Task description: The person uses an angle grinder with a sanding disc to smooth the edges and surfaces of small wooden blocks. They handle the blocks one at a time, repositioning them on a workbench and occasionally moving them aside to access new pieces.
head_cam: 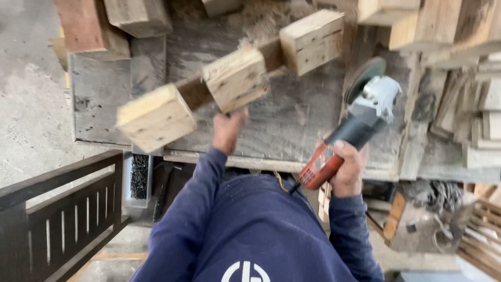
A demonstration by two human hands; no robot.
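Wood everywhere, much of it motion-blurred. Pallet piece (229,89) runs from centre-left to upper centre of frame: three pale square blocks on a darker brown stringer, tilted, lower-left end nearest the camera. Edges smeared, so can't tell if it touches the table (292,120) or is lifted clear of it.

Left hand (227,130), centre of frame, comes up under the middle block; fingers hidden behind the block and blurred, look closed on the pallet piece, but exact grip can't be made out.

Right hand (348,169), centre-right, fingers wrapped tight round the orange-red body of an angle grinder (355,122). Grinder points to upper right: black mid section, grey gear head, dark disc seen edge-on. Pale rectangular label on the orange body, too blurred to make out. Cord leaves the rear end, w/ a yellow bit beside it, then is lost behind the blue sweatshirt (250,230). White logo on sweatshirt cut off at bottom edge.

Table is grey weathered board w/ sawdust near top centre. Timber offcuts (469,104) stacked at right, cut off by frame edge. Box of dark nails (139,177) below table edge, lower left. Dark slatted frame (62,219) in bottom-left corner, partly out of frame. Clutter at lower right is unclear.
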